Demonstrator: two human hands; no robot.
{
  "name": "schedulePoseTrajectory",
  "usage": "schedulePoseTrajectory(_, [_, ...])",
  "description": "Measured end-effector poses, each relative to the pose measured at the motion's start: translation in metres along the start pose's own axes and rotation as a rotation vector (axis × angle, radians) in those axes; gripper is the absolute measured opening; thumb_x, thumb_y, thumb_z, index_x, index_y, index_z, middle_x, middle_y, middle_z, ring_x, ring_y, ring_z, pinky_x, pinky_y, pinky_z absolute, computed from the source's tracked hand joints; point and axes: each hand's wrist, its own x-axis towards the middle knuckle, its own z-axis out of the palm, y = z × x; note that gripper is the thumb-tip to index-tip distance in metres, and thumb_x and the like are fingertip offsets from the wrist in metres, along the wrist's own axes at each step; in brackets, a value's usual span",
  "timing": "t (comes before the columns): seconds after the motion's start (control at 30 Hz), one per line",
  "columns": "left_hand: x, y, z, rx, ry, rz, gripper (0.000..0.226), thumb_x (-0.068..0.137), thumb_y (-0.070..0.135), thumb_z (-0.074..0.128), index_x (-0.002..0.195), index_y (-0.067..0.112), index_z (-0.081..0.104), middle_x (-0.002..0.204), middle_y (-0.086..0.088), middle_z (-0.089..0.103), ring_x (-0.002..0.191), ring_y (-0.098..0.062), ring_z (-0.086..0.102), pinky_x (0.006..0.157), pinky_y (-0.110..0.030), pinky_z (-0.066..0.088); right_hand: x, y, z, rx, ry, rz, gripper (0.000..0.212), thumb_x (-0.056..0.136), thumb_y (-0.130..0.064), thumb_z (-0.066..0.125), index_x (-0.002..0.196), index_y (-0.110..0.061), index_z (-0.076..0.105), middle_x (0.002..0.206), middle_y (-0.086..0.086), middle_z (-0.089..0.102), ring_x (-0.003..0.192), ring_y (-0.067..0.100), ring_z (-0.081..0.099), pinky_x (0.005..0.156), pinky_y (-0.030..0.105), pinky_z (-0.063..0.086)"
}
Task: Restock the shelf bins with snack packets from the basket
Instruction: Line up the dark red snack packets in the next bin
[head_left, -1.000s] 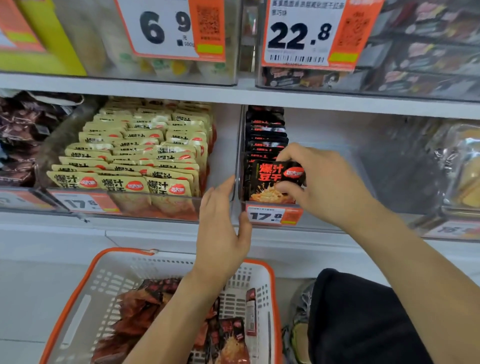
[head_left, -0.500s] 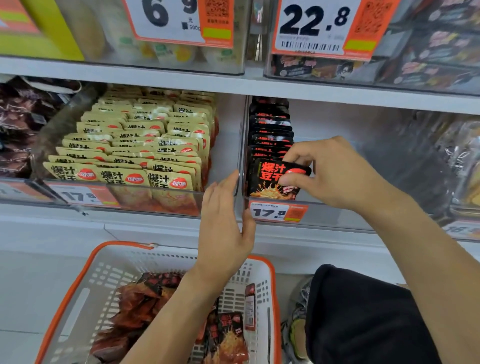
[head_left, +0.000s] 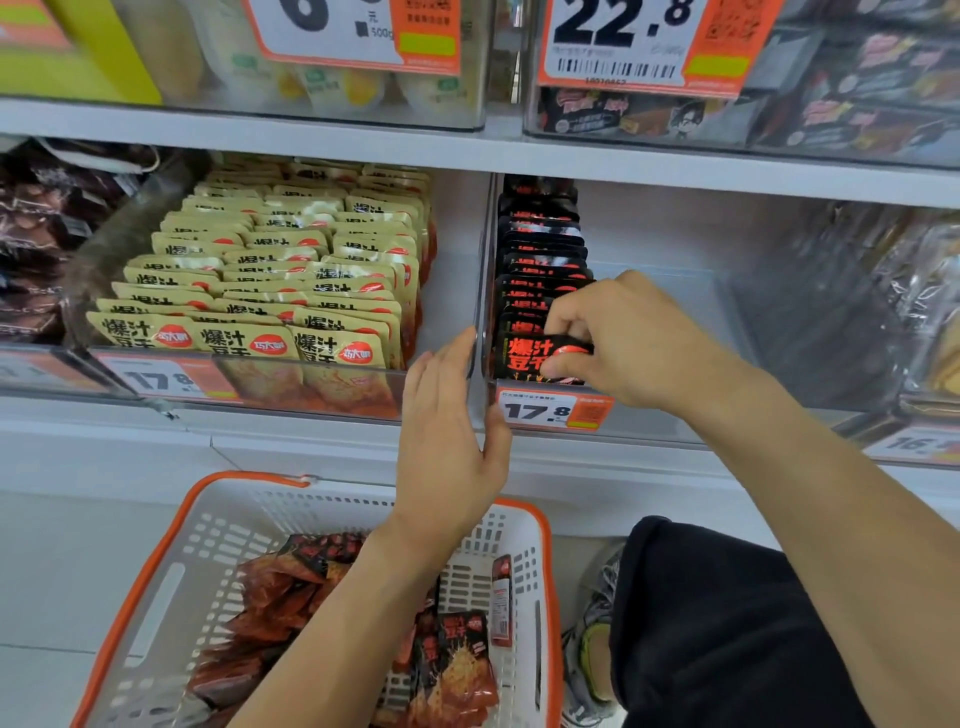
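Note:
My right hand (head_left: 626, 343) pinches a black snack packet (head_left: 524, 358) with red lettering at the front of a row of black packets (head_left: 540, 244), which stands along the left side of a clear shelf bin (head_left: 670, 291). My left hand (head_left: 447, 436) is held flat, fingers straight, against the bin's left front corner. Below stands a white basket with an orange rim (head_left: 548, 571); it holds several red and black packets (head_left: 452, 670).
Left of that bin, another bin (head_left: 311, 384) is packed with beige packets (head_left: 270, 270). Price tags marked 17.8 hang on both bin fronts. An upper shelf (head_left: 467, 150) carries more bins. Dark packets lie at far left, wrapped goods at far right. My knee (head_left: 727, 623) is beside the basket.
My right hand has pushed the black packet lower behind the bin's front, its fingers curling more over the packet's top. My left hand stayed at the bin's corner.

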Motion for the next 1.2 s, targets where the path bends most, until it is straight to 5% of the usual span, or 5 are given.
schedulePoseTrajectory(0.33, [-0.001, 0.001, -0.003, 0.008, -0.020, 0.005, 0.061, 0.092, 0.014, 0.056, 0.148, 0.006, 0.035, 0.143, -0.005, 0.045, 0.135, -0.020, 0.035, 0.114, -0.052, 0.032, -0.021, 0.011, 0.003, 0.261, 0.156, 0.027, 0.018, 0.086, -0.045, 0.072, 0.090, -0.027, 0.075, 0.075, -0.018, 0.070, 0.075, 0.001, 0.065, 0.075, 0.020, 0.050])
schedulePoseTrajectory(0.43, [-0.001, 0.003, -0.001, 0.007, -0.022, -0.011, 0.062, 0.091, 0.014, 0.057, 0.148, 0.006, 0.034, 0.143, -0.006, 0.046, 0.134, -0.027, 0.038, 0.111, -0.053, 0.034, -0.013, 0.022, 0.010, 0.408, 0.252, 0.192, 0.057, 0.085, -0.054, 0.069, 0.131, -0.023, 0.056, 0.123, -0.005, 0.060, 0.105, 0.006, 0.059, 0.091, 0.025, 0.050])
schedulePoseTrajectory(0.53, [0.000, 0.002, 0.000, 0.005, -0.028, -0.022, 0.064, 0.090, 0.014, 0.058, 0.148, 0.007, 0.035, 0.141, -0.006, 0.047, 0.132, -0.032, 0.040, 0.109, -0.053, 0.036, -0.003, 0.033, 0.022, 0.589, -0.074, 0.397, 0.102, 0.073, -0.075, 0.063, 0.154, -0.027, 0.021, 0.153, 0.001, 0.037, 0.132, 0.017, 0.047, 0.110, 0.043, 0.042])
schedulePoseTrajectory(0.9, [0.002, 0.011, -0.004, -0.055, -0.002, -0.056, 0.062, 0.088, 0.013, 0.062, 0.145, 0.015, 0.039, 0.127, 0.022, 0.038, 0.123, -0.015, 0.043, 0.107, -0.030, 0.035, -0.002, 0.039, 0.023, 0.891, -0.263, 0.269, 0.073, 0.079, -0.062, 0.063, 0.143, -0.038, 0.039, 0.125, -0.012, 0.066, 0.118, 0.008, 0.062, 0.101, 0.038, 0.051])
schedulePoseTrajectory(1.2, [0.027, 0.015, -0.003, -0.018, 0.027, -0.006, 0.014, 0.096, 0.025, 0.065, 0.110, 0.021, 0.067, 0.135, -0.006, 0.042, 0.124, -0.019, 0.047, 0.099, -0.048, 0.047, -0.002, 0.043, 0.021, 0.989, -0.297, 0.355, 0.092, 0.068, -0.043, 0.083, 0.147, -0.038, 0.037, 0.122, -0.006, 0.069, 0.110, 0.010, 0.067, 0.102, 0.043, 0.050])
